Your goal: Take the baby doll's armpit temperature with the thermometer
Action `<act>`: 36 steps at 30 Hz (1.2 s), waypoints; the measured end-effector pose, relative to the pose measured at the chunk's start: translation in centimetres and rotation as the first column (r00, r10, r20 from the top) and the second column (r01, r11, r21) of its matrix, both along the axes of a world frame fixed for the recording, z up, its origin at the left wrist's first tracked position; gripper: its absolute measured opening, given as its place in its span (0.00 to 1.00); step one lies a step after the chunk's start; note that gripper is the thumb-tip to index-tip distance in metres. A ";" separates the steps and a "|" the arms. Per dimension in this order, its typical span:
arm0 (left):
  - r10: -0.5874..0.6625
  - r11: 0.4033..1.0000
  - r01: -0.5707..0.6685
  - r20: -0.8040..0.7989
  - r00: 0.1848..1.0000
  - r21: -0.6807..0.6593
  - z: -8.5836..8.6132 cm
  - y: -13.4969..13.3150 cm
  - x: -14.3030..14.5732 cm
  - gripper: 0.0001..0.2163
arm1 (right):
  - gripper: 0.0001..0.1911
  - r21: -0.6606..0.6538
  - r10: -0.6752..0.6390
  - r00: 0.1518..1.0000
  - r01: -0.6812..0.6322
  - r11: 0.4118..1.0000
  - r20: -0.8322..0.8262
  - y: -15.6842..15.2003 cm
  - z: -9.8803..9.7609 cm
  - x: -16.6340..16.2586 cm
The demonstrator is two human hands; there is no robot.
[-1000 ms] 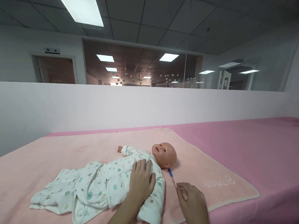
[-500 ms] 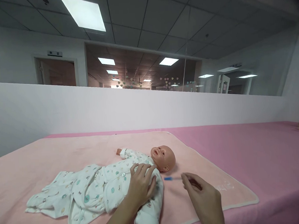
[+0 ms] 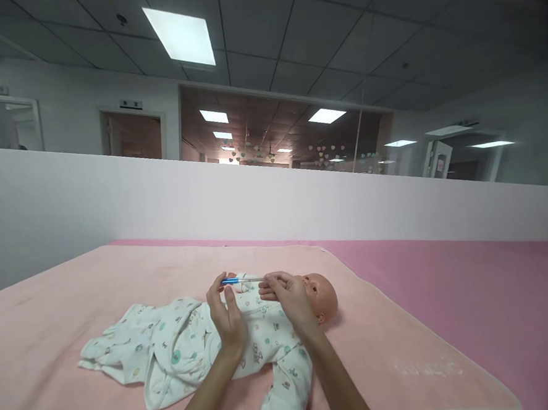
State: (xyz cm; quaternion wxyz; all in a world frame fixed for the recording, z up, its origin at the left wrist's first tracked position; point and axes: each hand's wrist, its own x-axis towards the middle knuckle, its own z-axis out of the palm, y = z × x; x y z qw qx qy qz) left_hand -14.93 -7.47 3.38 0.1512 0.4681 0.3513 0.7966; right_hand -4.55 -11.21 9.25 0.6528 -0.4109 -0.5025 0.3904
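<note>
A slim clear thermometer (image 3: 251, 279) with a blue end is held level above the doll's chest. My right hand (image 3: 289, 297) pinches its clear end, fingers closed. My left hand (image 3: 227, 316) is at the blue end, with thumb and fingertips closed about it. Beneath both hands the baby doll (image 3: 325, 296) lies on its back, its head to the right and partly covered by my right hand. It wears a white printed garment (image 3: 171, 344), whose legs spread to the left. One sleeve (image 3: 289, 383) points toward me.
The doll lies on a peach blanket (image 3: 403, 339) over a pink table cover (image 3: 488, 291). Behind the table runs a low white wall (image 3: 273, 199) with a wide window (image 3: 288, 130) above it. A doorway (image 3: 135, 134) is at the back left.
My left hand has lifted off the doll's chest to the thermometer's blue end. My right hand has moved left and up with the thermometer, over the doll. The view has shifted slightly.
</note>
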 end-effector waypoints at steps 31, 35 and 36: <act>-0.209 0.975 0.141 -0.507 0.836 -0.169 -0.8 0.3 0.6 0.13 | 0.17 -0.047 -0.118 0.993 0.119 0.992 0.027 -5.1 -0.8 8.4; -0.189 0.982 0.111 -0.813 0.552 -0.153 -1.6 0.1 1.2 0.14 | 0.19 -0.182 -0.289 0.956 0.274 0.944 -0.058 -6.5 -5.8 11.0; -0.168 0.986 0.102 -0.854 0.492 -0.135 -1.8 0.0 1.4 0.14 | 0.19 -0.206 -0.351 0.934 0.331 0.921 -0.067 -6.7 -7.0 11.6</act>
